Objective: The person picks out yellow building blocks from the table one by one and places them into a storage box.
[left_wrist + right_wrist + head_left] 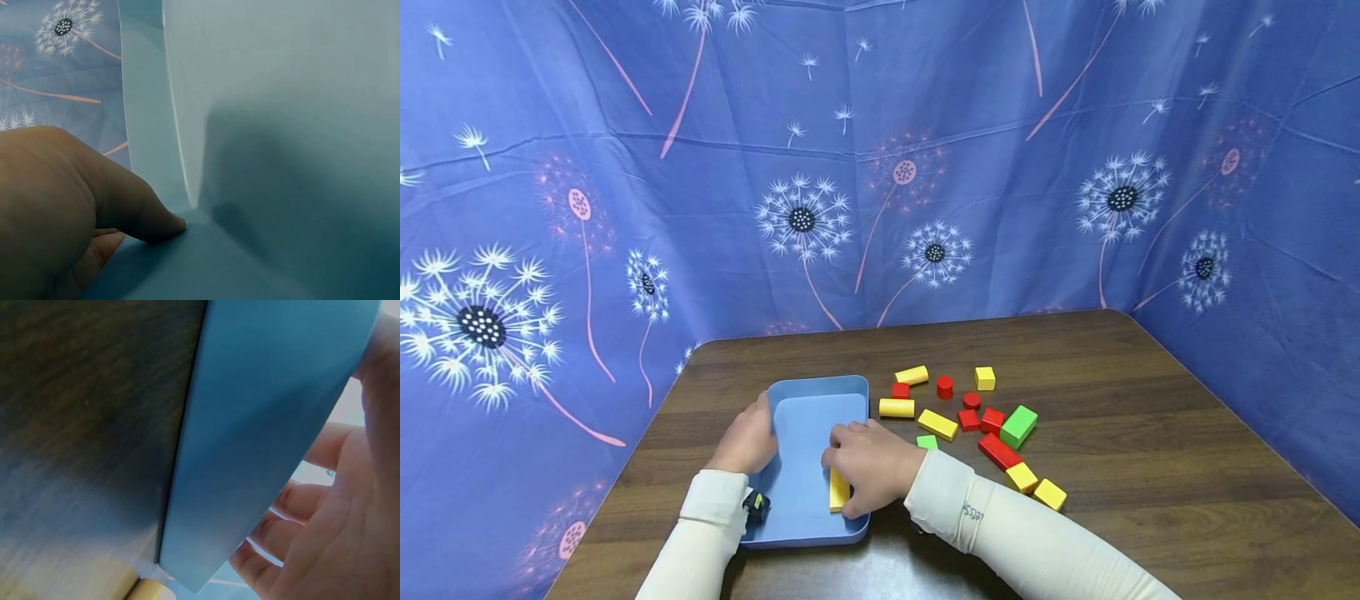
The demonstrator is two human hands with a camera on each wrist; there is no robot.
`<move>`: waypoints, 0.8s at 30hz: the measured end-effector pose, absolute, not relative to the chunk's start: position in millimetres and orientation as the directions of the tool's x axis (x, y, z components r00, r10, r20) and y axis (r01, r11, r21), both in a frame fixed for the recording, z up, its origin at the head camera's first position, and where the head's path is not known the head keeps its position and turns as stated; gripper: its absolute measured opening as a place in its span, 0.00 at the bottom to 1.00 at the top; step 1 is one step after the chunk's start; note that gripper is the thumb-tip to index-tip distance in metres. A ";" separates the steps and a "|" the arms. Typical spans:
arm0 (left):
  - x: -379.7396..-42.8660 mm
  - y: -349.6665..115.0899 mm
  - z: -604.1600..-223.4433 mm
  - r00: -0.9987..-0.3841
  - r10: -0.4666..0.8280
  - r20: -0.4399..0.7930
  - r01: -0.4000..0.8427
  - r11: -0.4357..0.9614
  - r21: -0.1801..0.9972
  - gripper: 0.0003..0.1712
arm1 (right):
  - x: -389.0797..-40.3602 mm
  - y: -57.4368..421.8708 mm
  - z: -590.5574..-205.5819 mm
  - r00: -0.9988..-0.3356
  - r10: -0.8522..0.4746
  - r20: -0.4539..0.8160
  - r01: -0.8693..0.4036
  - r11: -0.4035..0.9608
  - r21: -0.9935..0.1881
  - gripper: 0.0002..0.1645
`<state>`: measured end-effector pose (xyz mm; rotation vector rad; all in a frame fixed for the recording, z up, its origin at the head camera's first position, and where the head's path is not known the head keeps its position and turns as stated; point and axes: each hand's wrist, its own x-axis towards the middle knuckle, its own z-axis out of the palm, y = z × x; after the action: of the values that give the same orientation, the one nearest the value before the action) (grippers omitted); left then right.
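Note:
My left hand grips the left wall of a shallow blue tray, and in the left wrist view its thumb presses the inner side. Over the tray's right wall reaches my right hand, holding a long yellow block between thumb and fingers, low inside the tray along its right side. From the right wrist camera, the tray's outer wall hides the block, and curled fingers show beyond the rim.
Loose blocks are scattered on the brown wooden table right of the tray: yellow cylinders, red pieces, a green block and yellow cubes. A small green block lies beside my right wrist. Behind hangs a blue dandelion-print cloth.

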<state>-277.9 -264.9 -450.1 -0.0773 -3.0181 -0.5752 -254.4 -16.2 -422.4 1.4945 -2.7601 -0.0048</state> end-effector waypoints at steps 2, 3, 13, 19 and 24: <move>-278.1 -264.3 -449.8 -0.996 0.040 0.076 0.065 0.929 0.364 0.40 | -254.8 -16.0 -422.5 -0.546 -0.838 -0.001 -0.838 0.546 0.004 0.29; -278.5 -264.3 -450.0 -0.996 0.042 0.077 0.067 0.929 0.363 0.40 | -255.1 -15.9 -422.6 -0.546 -0.838 -0.002 -0.838 0.546 0.002 0.29; -279.2 -262.5 -450.4 -0.995 0.050 0.091 0.080 0.928 0.364 0.40 | -254.2 -10.0 -416.1 -0.540 -0.842 -0.006 -0.841 0.540 -0.035 0.34; -276.5 -263.4 -450.2 -0.994 0.053 0.100 0.087 0.921 0.379 0.40 | -254.1 -4.8 -406.9 -0.526 -0.848 0.061 -0.851 0.524 -0.047 0.33; -274.2 -264.8 -450.0 -0.993 0.052 0.105 0.089 0.919 0.384 0.40 | -255.8 2.6 -398.3 -0.533 -0.836 0.128 -0.845 0.532 -0.043 0.30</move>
<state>-274.2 -264.8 -450.0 -0.1100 -2.9859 -0.6039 -255.8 2.6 -398.3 1.4688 -2.6692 0.1522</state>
